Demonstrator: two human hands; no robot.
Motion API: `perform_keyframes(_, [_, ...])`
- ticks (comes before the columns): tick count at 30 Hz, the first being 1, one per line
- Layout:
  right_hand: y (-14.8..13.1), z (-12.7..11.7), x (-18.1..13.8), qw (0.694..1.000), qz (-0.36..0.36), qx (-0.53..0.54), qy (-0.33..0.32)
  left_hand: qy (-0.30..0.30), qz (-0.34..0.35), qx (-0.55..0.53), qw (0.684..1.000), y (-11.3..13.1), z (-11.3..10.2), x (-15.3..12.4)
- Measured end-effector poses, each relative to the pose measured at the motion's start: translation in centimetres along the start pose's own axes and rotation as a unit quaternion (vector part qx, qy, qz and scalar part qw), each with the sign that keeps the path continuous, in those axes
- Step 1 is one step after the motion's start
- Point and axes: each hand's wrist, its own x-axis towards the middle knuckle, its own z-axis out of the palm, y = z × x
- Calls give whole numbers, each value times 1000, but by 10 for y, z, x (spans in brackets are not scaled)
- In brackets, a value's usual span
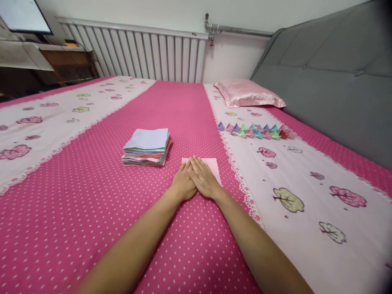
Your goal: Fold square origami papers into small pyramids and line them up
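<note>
A sheet of pink paper (212,164) lies on the pink polka-dot bedspread (180,106), partly covered by both hands. My left hand (183,183) rests flat on its left side, fingers stretched forward. Overlapping it from the right, my right hand (203,177) lies flat with the fingers extended, pressing on the sheet and on the left fingers. The lower left of the paper is hidden beneath them. To the left stands a thick stack of coloured paper (146,139), a pale lilac sheet on top.
Two rows of small folded paper pieces (259,134) in several colours stand on the bed at the right. Behind them lies a pink satin pillow (246,93) beside the grey headboard (330,69). A white radiator (143,51) runs along the wall, with a monitor (24,16) at far left.
</note>
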Motion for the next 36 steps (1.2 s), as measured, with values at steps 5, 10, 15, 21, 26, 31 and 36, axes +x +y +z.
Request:
perform_keyframes(5, [12, 2, -5, 997, 40, -61, 19, -9, -27, 9, 1000, 0, 3, -1])
perform_keyframes(10, [25, -3, -15, 989, 64, -132, 33, 16, -69, 11, 997, 0, 4, -4])
perform_keyframes(15, [39, -10, -23, 981, 82, -170, 53, 17, -128, 11, 992, -2, 3, -7])
perform_keyframes(21, [48, -13, -24, 980, 109, -134, 99, 25, -228, 18, 973, -1, -5, -7])
perform_keyframes(26, [54, -21, -21, 964, 152, 33, 216, 71, -283, 5, 957, 2, -16, -3])
perform_keyframes(31, [43, -31, -25, 935, 110, 67, 330, 150, -173, -14, 973, 15, -25, -3])
perform_keyframes(36, [19, -31, -31, 954, -16, -69, 293, 124, -72, -45, 989, 24, -21, -4])
